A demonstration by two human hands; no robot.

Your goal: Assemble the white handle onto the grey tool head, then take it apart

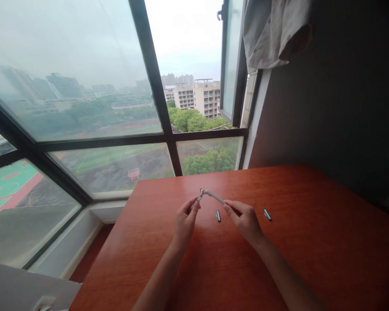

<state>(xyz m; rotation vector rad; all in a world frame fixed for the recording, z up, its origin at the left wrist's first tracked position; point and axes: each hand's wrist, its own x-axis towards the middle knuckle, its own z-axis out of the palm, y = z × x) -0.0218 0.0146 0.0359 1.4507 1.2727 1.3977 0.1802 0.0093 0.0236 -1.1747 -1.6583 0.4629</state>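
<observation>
My left hand (184,220) is closed round a small metallic razor handle (199,197), its forked silver tip pointing up and away from me. My right hand (244,219) grips a slim pale toothbrush (216,197). The brush's head meets the tip of the razor handle, or lies just beside it; the contact is too small to tell. On the table between my hands lies a teal-and-black razor cartridge (218,216). A second razor cartridge (267,214) rests to the right of my right hand.
Both hands are above a reddish-brown wooden table (142,268). Beyond its far edge stands a dark window frame (132,140), with one sash (231,65) swung open. A grey cloth (269,34) hangs at the upper right, beside a dark wall (327,108).
</observation>
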